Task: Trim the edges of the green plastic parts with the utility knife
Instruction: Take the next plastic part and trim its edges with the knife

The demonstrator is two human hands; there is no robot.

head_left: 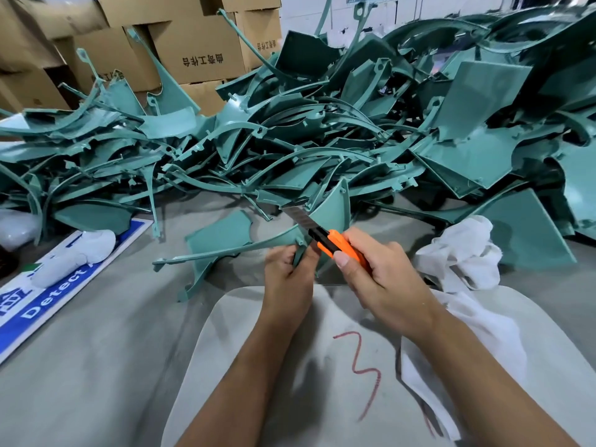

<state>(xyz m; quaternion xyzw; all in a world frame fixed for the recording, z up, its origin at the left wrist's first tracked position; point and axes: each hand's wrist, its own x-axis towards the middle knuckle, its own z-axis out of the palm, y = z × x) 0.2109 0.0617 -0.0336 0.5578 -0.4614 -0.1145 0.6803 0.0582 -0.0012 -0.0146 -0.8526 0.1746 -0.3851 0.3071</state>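
**Thin green part held at its rib for trimming**

The green plastic part stands just above the table, before the heap of green parts. It looks light, thin and springy, so a hold near the cut edge suits it. The left hand pinches its lower rib; the right hand grips the orange utility knife, blade against the part.

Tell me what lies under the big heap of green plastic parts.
The grey table top and one end of a blue-and-white printed sign show at the heap edge. Anything deeper beneath is covered.
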